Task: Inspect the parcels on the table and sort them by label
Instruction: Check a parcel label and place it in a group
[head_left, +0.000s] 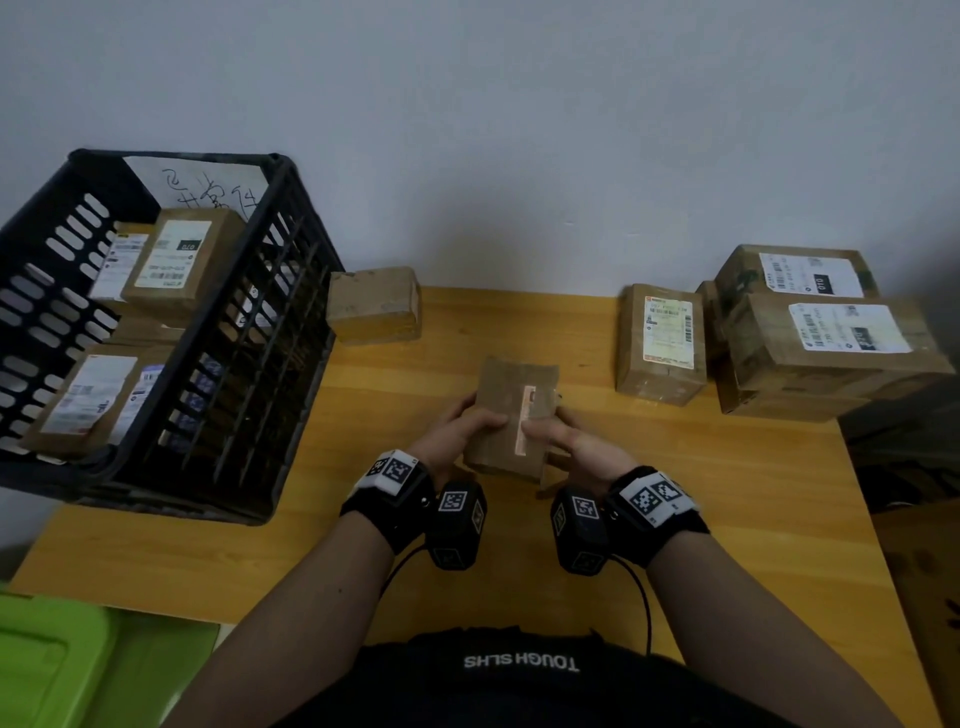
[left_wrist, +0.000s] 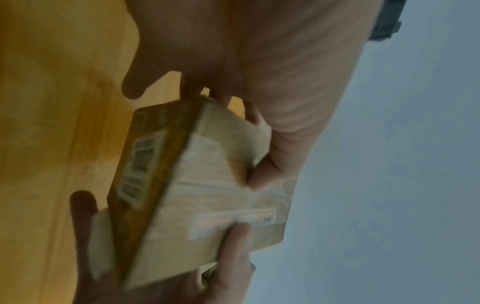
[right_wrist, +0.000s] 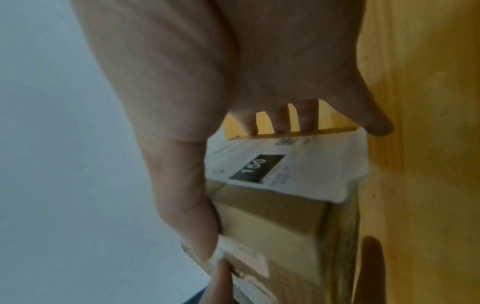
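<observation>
From the head view, the left hand (head_left: 457, 426) and the right hand (head_left: 571, 436) both grip one small brown parcel (head_left: 511, 410), held up just above the middle of the yellow table (head_left: 727, 493). The top face looks mostly bare here, with only a thin strip of label. A black crate (head_left: 249, 291) with labelled parcels inside stands on the left, one plain box (head_left: 374, 304) sits just beside it, and a stack of labelled boxes (head_left: 810, 332) waits on the right. The left wrist view is blurry, but it shows the parcel (left_wrist: 197, 185) with a small sticker on its narrow side, and both hands curled round it, which the head view hides. The right wrist view shows the big white label (right_wrist: 283, 164) on the face away from the head camera, with dark print that I think reads 150. The parcel might slip during turning, because only fingertips hold it. A label read too fast could also send it to the wrong pile.
</observation>
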